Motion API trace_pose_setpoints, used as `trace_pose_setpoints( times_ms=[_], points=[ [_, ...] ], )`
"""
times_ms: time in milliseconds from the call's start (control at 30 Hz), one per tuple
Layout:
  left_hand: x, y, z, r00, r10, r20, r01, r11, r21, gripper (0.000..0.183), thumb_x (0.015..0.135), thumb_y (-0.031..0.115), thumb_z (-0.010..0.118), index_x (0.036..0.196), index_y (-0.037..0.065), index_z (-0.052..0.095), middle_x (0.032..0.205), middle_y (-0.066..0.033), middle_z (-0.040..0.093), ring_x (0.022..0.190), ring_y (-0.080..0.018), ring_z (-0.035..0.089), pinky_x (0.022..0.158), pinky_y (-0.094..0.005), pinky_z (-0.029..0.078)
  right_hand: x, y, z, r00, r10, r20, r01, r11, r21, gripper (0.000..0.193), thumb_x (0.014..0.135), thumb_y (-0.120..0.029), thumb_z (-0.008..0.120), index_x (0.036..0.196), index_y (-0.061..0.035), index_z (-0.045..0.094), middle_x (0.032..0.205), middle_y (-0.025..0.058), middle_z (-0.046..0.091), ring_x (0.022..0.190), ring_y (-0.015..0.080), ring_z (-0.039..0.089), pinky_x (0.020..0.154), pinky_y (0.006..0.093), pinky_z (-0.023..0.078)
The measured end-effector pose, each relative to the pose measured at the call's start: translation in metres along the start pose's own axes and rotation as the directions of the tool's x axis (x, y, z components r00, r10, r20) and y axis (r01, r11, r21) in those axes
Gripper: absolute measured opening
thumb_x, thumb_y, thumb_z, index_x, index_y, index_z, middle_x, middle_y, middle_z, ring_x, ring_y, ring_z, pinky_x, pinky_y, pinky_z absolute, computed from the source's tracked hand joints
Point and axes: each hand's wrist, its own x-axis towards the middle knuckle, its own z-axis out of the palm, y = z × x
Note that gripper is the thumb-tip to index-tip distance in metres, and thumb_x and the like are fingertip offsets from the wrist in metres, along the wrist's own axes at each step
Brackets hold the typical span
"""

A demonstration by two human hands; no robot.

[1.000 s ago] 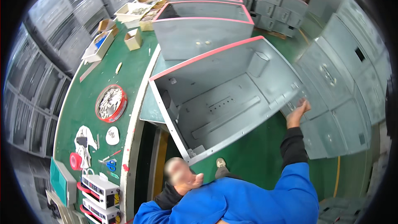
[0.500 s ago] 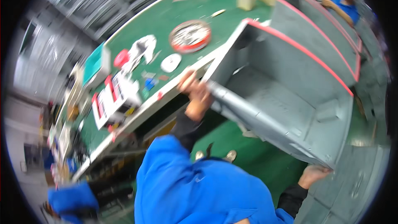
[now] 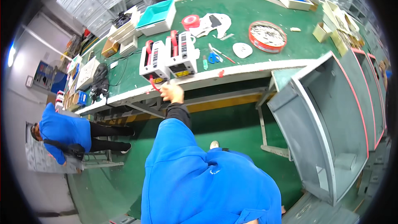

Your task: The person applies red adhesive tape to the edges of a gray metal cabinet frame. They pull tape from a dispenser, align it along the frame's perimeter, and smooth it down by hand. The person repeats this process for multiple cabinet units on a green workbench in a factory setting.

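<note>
My left hand reaches over the front edge of the workbench, its fingertips closed on the end of a red tape strip. The strip hangs from the left of two white tape dispensers; the second tape dispenser stands beside it, also loaded with red tape. To my right, a grey open box rests tilted, red tape along its far rim. No hand is on its visible sides. My right hand is out of sight.
On the green workbench lie blue scissors, a white disc, a red-rimmed round tray of small pieces and a red tape roll. More red-edged boxes stand at right. A co-worker is at far left.
Both hands were carrying the grey box; it now rests at my right. My left hand has moved left to the tape dispenser, and my right hand has gone out of view.
</note>
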Motion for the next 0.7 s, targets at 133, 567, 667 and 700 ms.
trace_pose_setpoints(
  times_ms=[133, 567, 667, 700],
  points=[
    [0.102, -0.092, -0.006, 0.996, -0.084, 0.028, 0.078, 0.982, 0.171, 0.056, 0.081, 0.05, 0.051, 0.119, 0.01, 0.041, 0.117, -0.0136, 0.048, 0.106, -0.0365, 0.043, 0.086, -0.0505, 0.032, -0.025, 0.021, 0.038, 0.879, -0.355, 0.317, 0.377, 0.926, -0.011, 0.042, 0.089, -0.029, 0.042, 0.062, 0.0029, 0.043, 0.058, 0.0134, 0.048, 0.048, 0.0181, 0.042, 0.044, 0.0349, 0.032],
    [0.132, -0.082, 0.022, 0.985, 0.148, 0.093, -0.129, 0.975, -0.181, 0.039, 0.084, 0.03, 0.053, 0.115, 0.009, 0.043, 0.109, -0.0123, 0.048, 0.108, -0.0293, 0.039, 0.09, -0.0495, 0.025, -0.156, -0.314, 0.158, 0.853, -0.351, 0.385, 0.279, 0.932, 0.233, 0.022, 0.096, -0.028, 0.034, 0.095, -0.0056, 0.037, 0.092, 0.01, 0.05, 0.08, 0.0185, 0.048, 0.076, 0.0318, 0.039],
    [0.083, -0.048, 0.021, 0.939, 0.316, 0.137, -0.256, 0.906, -0.338, 0.038, 0.081, 0.021, 0.057, 0.114, 0.008, 0.042, 0.111, -0.0125, 0.046, 0.108, -0.0292, 0.038, 0.088, -0.0477, 0.025, -0.159, -0.287, 0.172, 0.869, -0.22, 0.443, 0.144, 0.969, 0.199, 0.018, 0.094, -0.026, 0.035, 0.094, -0.0075, 0.036, 0.089, 0.0097, 0.05, 0.077, 0.0179, 0.047, 0.076, 0.032, 0.038],
    [0.062, -0.036, 0.018, 0.896, 0.414, 0.16, -0.307, 0.839, -0.45, 0.04, 0.079, 0.017, 0.059, 0.114, 0.007, 0.042, 0.112, -0.0118, 0.044, 0.108, -0.0298, 0.036, 0.088, -0.0466, 0.025, -0.158, -0.278, 0.172, 0.873, -0.198, 0.446, 0.116, 0.972, 0.203, 0.018, 0.094, -0.026, 0.036, 0.094, -0.0079, 0.035, 0.089, 0.0096, 0.05, 0.076, 0.0178, 0.047, 0.075, 0.0324, 0.038]
  ],
)
